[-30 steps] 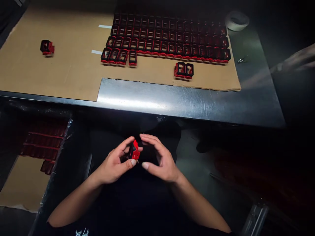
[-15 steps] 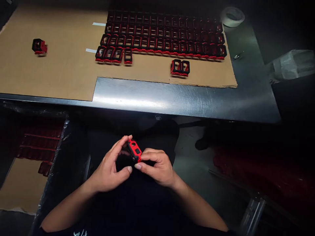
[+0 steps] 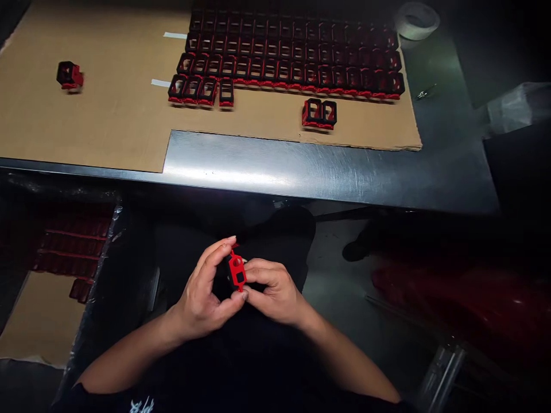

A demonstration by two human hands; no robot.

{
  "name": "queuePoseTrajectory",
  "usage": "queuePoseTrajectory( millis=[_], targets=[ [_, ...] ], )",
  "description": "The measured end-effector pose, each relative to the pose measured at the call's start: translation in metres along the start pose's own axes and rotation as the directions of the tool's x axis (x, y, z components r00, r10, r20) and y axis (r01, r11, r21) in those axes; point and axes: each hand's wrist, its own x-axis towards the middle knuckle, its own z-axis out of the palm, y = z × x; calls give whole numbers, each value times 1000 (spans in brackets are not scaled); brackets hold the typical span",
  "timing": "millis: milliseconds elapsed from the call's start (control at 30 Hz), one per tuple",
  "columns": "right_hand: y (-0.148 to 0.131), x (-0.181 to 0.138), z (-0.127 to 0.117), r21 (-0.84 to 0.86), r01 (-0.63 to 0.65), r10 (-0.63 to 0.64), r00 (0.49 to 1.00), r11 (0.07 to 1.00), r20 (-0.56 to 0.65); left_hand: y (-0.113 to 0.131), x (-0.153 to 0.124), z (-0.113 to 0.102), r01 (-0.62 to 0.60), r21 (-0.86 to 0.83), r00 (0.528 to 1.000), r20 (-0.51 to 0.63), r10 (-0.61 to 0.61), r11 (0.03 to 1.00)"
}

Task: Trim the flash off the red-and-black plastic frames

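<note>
Over my lap, below the table edge, both hands pinch one small red and black plastic part. My left hand curls round its left side, thumb under it and forefinger over the top. My right hand grips its right side with closed fingers. On the cardboard sheet above, several rows of like red and black frame parts stand side by side.
A pair of the parts stands apart near the cardboard's front edge, and a single one at far left. A tape roll lies at back right. A steel table edge runs across. A bin of red parts sits lower left.
The part has been turned upright between my fingers, and my left hand has closed in on it. The view shifted slightly.
</note>
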Motion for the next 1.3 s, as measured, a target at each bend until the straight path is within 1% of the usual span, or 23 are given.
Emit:
queuePoseTrajectory(
  millis=[67,167,267,367,433,500,567,667,767,867,933,1067,1133,1200,1233,1300],
  targets=[
    [-2,0,-2,22,-60,59,998,998,31,-2,1,0,-35,27,999,-3,35,999],
    [-4,0,-7,62,-142,139,989,988,50,-2,2,0,-30,43,1000,-3,30,999],
    [-5,0,-11,104,-242,242,970,965,14,-3,0,0,-20,50,1000,2,20,999],
    [-5,-1,-12,217,-342,358,933,914,-40,-6,-3,1,-16,58,1000,-7,16,998],
    [-7,0,-10,291,-367,393,919,883,-32,-9,-6,3,-23,49,1000,-18,24,999],
    [-10,2,-7,291,-354,378,925,889,-28,-13,-8,6,-42,28,999,-28,43,999],
    [-13,4,-3,223,-326,344,938,919,-46,-17,-10,8,-83,41,995,-44,85,996],
    [-16,8,2,107,-279,289,954,954,-86,-22,-11,10,-179,154,978,-75,192,972],
    [-16,10,4,61,-221,227,968,973,-106,-27,-11,9,-281,251,947,-82,309,927],
    [-14,10,3,71,-144,151,983,987,-105,-29,-9,6,-350,295,917,-88,390,889],
    [-13,9,2,105,-119,129,987,987,-99,-29,-8,3,-379,321,904,-71,421,868],
    [-8,4,1,194,-152,170,982,969,-77,-28,-7,-2,-416,331,894,-24,448,847],
    [-6,1,0,261,-210,233,971,942,-61,-27,-7,-3,-414,318,897,-15,441,853],
    [-3,-1,-1,370,-298,327,945,880,-16,-26,-7,-4,-412,299,901,-6,433,861],
    [-2,-2,-1,439,-351,380,925,827,23,-24,-6,-4,-410,285,904,0,427,866],
    [1,-3,-1,572,-448,471,874,687,119,-21,-5,-5,-387,244,918,10,397,889]
  ],
)
